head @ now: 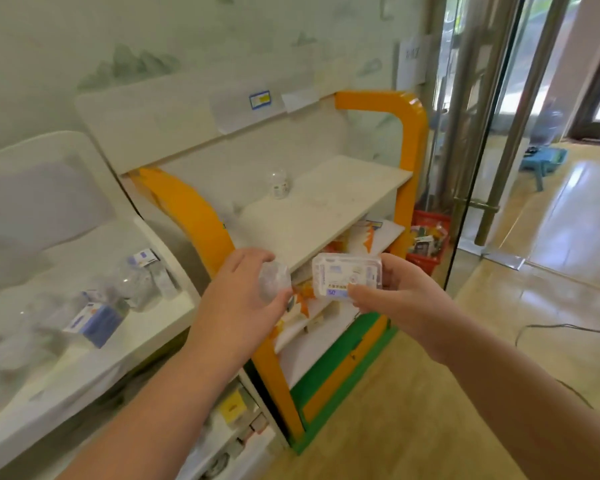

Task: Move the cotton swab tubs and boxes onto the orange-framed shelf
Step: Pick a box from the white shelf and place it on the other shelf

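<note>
Gripping a clear round tub (273, 282), the left hand (243, 299) is hovering before the orange-framed shelf (326, 216); the right hand (392, 292) is pinching a flat box (345, 277).

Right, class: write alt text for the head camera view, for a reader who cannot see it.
A person's left hand holds a clear round tub and the right hand a flat clear box, both in front of an orange-framed shelf. One small clear tub already stands on its white upper board.
</note>
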